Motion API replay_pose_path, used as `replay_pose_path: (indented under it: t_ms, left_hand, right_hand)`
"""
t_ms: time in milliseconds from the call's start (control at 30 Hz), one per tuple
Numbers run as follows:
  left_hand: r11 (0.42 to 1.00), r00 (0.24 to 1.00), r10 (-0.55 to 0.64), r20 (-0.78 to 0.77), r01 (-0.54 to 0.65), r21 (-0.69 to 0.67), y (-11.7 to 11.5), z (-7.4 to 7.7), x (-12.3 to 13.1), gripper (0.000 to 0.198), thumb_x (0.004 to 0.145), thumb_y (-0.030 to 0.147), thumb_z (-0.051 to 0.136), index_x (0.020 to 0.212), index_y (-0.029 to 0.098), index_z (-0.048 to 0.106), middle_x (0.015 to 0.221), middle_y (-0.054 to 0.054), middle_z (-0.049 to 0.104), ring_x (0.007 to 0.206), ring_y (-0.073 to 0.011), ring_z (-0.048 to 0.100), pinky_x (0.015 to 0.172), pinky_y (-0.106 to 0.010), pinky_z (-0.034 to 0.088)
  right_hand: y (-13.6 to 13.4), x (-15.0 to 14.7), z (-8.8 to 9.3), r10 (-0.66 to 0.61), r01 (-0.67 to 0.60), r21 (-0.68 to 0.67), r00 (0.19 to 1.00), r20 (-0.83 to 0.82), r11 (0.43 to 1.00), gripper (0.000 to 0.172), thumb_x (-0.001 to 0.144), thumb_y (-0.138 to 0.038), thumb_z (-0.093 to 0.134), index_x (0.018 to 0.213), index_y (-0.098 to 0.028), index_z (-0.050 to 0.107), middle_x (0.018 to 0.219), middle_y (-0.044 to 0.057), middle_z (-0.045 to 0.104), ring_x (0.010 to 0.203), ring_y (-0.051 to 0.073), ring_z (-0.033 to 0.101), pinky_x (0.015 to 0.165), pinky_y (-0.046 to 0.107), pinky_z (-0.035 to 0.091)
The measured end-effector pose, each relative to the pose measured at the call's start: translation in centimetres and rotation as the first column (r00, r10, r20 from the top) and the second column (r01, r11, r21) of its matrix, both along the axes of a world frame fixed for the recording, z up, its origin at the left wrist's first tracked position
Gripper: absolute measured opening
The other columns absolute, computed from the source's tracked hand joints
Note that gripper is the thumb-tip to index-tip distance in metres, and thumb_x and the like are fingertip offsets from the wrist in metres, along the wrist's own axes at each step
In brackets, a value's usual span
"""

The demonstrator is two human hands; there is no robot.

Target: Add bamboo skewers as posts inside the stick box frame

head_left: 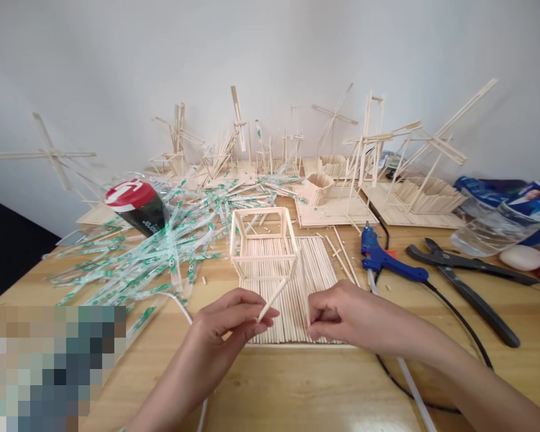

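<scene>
The left hand (218, 333) and the right hand (342, 318) are bare, with nothing worn on them that the view can show; the left forearm (175, 387) and the right forearm (459, 369) are bare as well, slim and smooth, narrowing toward the wrists; the fingers (263, 312) are long and slender; the nails look short and plain, though they are too small to tell much more; each forearm runs out of the frame, so the elbows and whatever is worn above them stay out of view.
</scene>
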State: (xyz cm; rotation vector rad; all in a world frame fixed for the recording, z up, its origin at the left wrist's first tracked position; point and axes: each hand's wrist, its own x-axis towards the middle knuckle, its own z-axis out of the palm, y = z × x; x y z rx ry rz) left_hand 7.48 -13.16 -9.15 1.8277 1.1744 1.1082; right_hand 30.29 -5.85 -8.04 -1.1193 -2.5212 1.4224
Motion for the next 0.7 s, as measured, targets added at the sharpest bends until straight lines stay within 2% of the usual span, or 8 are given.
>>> replay_pose_path:
  t_ms: [233,400,533,700]
  left_hand:
    - [0.998,1.0,0.019,-0.001,-0.019,-0.056,-0.1,0.0,-0.2,0.02,0.085,0.014,0.061,0.093,0.028,0.071,0.09,-0.001,0.065,0.081,-0.0101,0.065,0.068,-0.016,0.052]
    - [0.988,0.997,0.079,0.02,-0.075,-0.138,0.3,-0.3,-0.2,0.016,0.085,0.017,0.061,0.089,0.028,0.072,0.089,0.0,0.068,0.082,-0.0098,0.065,0.07,-0.015,0.051]
    - [0.955,0.97,0.194,0.149,-0.152,-0.253,0.6,-0.9,-0.3,0.015,0.084,0.02,0.061,0.095,0.026,0.071,0.088,0.0,0.068,0.08,-0.0101,0.067,0.071,-0.017,0.054]
    - [0.933,0.944,0.224,0.244,-0.135,-0.333,0.6,-1.4,-0.4,0.021,0.086,0.023,0.058,0.106,0.023,0.066,0.086,0.0,0.065,0.079,-0.0108,0.068,0.073,-0.02,0.057]
  right_hand:
    - [0.4,0.4,0.1,0.019,-0.019,-0.033,1.0,-0.006,0.999,0.008,0.079,-0.017,0.062,0.074,-0.015,0.068,0.059,-0.004,0.058,0.052,0.007,0.045,0.046,0.017,0.029]
    - [0.9,0.7,-0.5,-0.006,0.003,-0.145,1.0,-0.026,0.989,0.011,0.079,-0.024,0.064,0.073,-0.015,0.066,0.065,-0.001,0.065,0.057,0.009,0.055,0.048,0.017,0.034]
    - [1.3,0.7,-1.1,-0.044,0.02,-0.296,0.996,-0.074,0.955,0.021,0.08,-0.034,0.063,0.074,-0.014,0.062,0.077,0.007,0.071,0.067,0.016,0.065,0.059,0.023,0.047]
    - [1.5,0.5,-1.3,-0.05,0.018,-0.322,0.995,-0.091,0.946,0.025,0.081,-0.038,0.062,0.074,-0.014,0.06,0.08,0.01,0.072,0.067,0.017,0.066,0.061,0.027,0.051]
